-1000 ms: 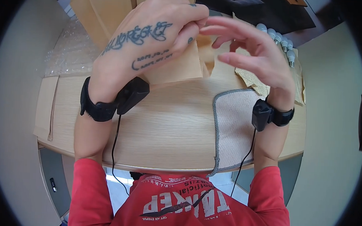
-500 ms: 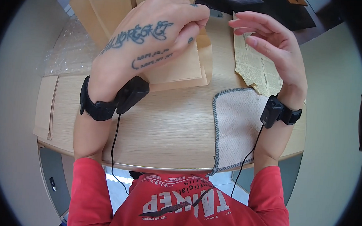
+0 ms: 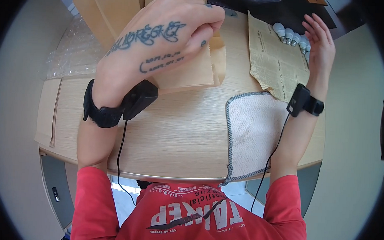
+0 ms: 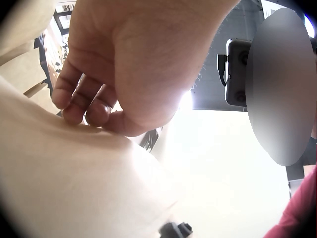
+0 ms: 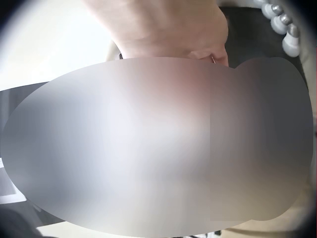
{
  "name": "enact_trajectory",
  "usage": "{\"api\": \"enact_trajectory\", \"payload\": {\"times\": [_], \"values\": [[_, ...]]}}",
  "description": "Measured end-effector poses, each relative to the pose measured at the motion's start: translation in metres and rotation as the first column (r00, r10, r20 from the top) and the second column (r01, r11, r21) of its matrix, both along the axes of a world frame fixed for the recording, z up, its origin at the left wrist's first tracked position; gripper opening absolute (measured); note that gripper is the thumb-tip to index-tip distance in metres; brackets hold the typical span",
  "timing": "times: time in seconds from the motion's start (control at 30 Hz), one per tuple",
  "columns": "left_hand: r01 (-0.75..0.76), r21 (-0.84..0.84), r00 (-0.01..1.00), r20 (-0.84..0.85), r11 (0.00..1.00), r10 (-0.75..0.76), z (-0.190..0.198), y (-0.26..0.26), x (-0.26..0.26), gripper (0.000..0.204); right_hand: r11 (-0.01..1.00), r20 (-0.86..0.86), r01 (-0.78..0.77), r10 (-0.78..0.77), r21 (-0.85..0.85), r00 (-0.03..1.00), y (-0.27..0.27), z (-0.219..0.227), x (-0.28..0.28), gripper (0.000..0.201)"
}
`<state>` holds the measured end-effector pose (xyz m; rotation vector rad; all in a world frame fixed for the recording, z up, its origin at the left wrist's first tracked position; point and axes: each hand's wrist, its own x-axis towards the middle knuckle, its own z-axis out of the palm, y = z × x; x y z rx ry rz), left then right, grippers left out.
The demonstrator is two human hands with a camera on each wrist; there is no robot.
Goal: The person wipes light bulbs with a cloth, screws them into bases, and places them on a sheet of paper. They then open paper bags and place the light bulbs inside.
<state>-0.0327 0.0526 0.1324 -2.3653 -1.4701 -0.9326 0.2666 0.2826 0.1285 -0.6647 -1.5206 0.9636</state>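
Note:
My left hand [image 3: 170, 33] pinches the top edge of a brown paper bag [image 3: 189, 72] that stands on the table. In the left wrist view, the curled fingers and thumb of the hand [image 4: 143, 54] meet at the rim of the pale bag [image 4: 59, 168]. Off to the right, my right hand [image 3: 321, 48] is raised with straight fingers, beside a row of white light bulbs [image 3: 288, 35]. Part of that row [image 5: 282, 22] also shows at the top right of the right wrist view, which is largely blurred. The inside of the bag is hidden.
A sheet of newsprint-patterned paper [image 3: 267, 54] lies left of the bulbs. Nearer me is a white cloth [image 3: 251, 131] with grey edging. More brown paper bags [image 3: 104, 13] stand behind my left hand, near bubble wrap [image 3: 72, 54]. A flat folded bag [image 3: 48, 111] lies far left.
My right hand has moved from beside the left hand at the bag out to the right, near the bulbs, and its fingers have straightened. My left hand stays at the bag.

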Motion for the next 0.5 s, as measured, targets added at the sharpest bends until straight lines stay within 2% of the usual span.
{"api": "enact_trajectory", "payload": {"times": [0.1, 0.17, 0.23, 0.27, 0.37, 0.4, 0.5], "values": [[-0.005, 0.016, 1.000, 0.014, 1.000, 0.005, -0.005, 0.002, -0.002, 0.001, 0.962, 0.017, 0.271, -0.271, 0.001, 0.962, 0.033, -0.036, 0.005, 0.029], [-0.002, 0.028, 1.000, 0.024, 1.000, 0.002, -0.008, 0.003, -0.002, 0.002, 0.914, 0.133, 0.394, -0.404, 0.097, 0.905, 0.057, -0.065, 0.012, 0.033], [0.010, 0.035, 0.999, 0.030, 0.999, -0.011, -0.009, 0.004, -0.001, 0.003, 0.853, 0.375, 0.468, -0.522, 0.233, 0.766, 0.063, -0.087, 0.015, 0.038], [0.013, 0.031, 1.000, 0.026, 0.999, -0.014, -0.010, 0.004, -0.002, 0.003, 0.819, 0.477, 0.486, -0.573, 0.306, 0.666, 0.065, -0.096, 0.015, 0.041], [0.014, 0.021, 1.000, 0.018, 1.000, -0.014, -0.011, 0.004, -0.002, 0.003, 0.815, 0.587, 0.446, -0.577, 0.369, 0.568, 0.069, -0.124, 0.013, 0.047], [0.011, 0.018, 1.000, 0.016, 1.000, -0.011, -0.011, 0.004, -0.003, 0.003, 0.863, 0.640, 0.402, -0.499, 0.306, 0.583, 0.070, -0.130, 0.013, 0.052], [0.003, 0.016, 1.000, 0.010, 1.000, -0.003, -0.012, 0.005, -0.005, 0.003, 0.827, 0.698, 0.317, -0.562, 0.464, 0.444, 0.097, -0.164, 0.025, 0.059]]}}
